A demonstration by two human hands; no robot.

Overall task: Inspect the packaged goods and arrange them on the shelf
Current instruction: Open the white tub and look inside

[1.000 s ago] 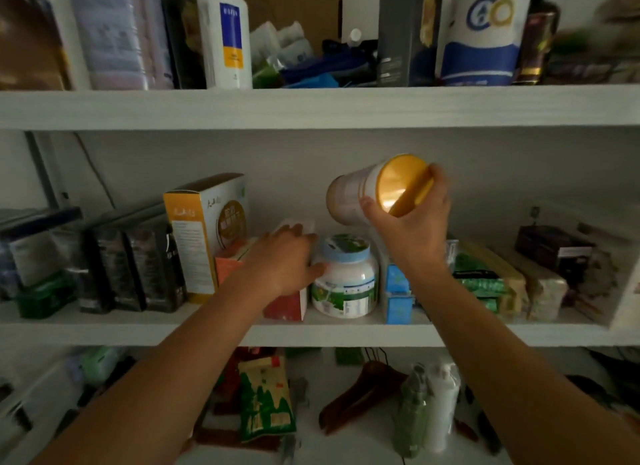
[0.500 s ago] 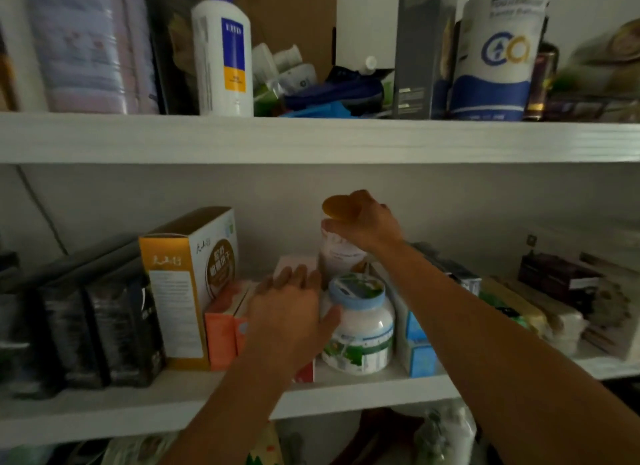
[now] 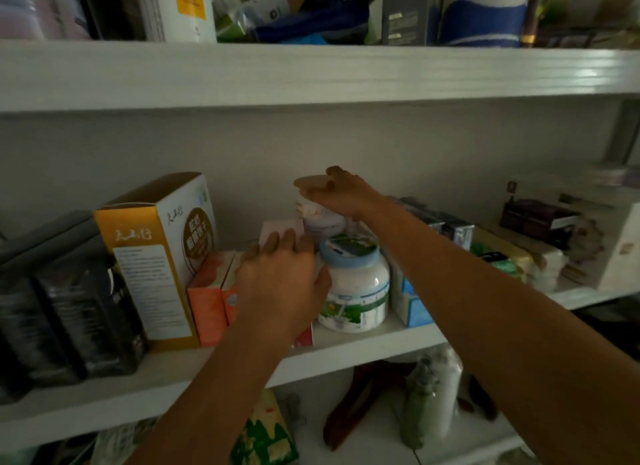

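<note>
Two hands in the middle of the frame, one can on the middle shelf!

The right hand curls over the lid of the single gold-lidded can, which stands upright at centre frame, behind the one white jar. The left hand lies flat, fingers spread, on one pink box, thumb beside the jar. To the left are two orange cartons and one tall yellow box. A second ago the can was tipped sideways in the air; now it is upright. The left hand stays on its box.
</note>
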